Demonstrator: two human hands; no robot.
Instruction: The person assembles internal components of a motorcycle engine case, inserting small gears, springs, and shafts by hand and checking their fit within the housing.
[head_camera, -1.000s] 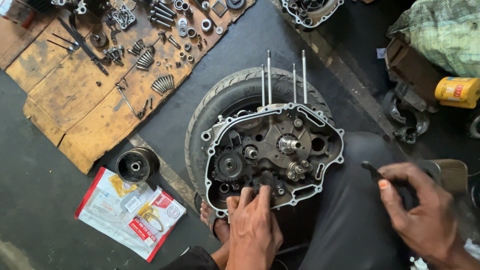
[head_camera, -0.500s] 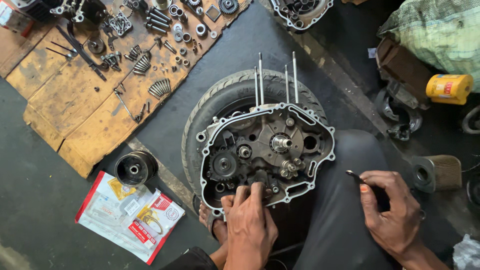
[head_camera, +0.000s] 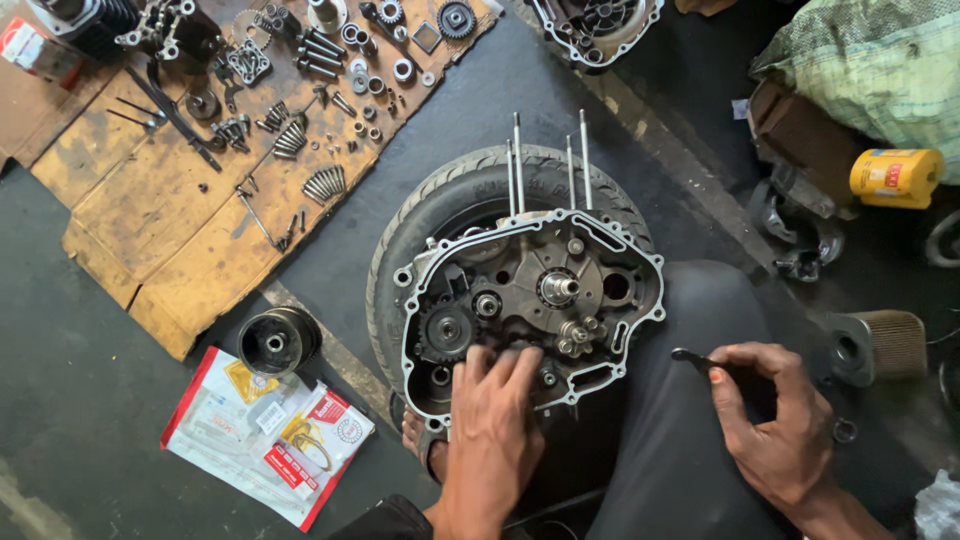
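While the left hand (head_camera: 492, 420) rests splayed on the ribbed metal crankcase (head_camera: 530, 300), the right hand (head_camera: 775, 420) pinches perhaps a thin dark tool (head_camera: 692, 357).

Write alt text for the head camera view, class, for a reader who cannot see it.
A left hand presses on an open engine case lying on a tyre, while the right hand holds a small dark tool. Loose parts cover a cardboard sheet.

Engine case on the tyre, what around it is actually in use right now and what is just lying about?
In use:
left hand pressing on the engine case
tyre under the case
right hand holding a small dark tool

Lying about:
bolts and springs on cardboard
black drum
printed packet
yellow container
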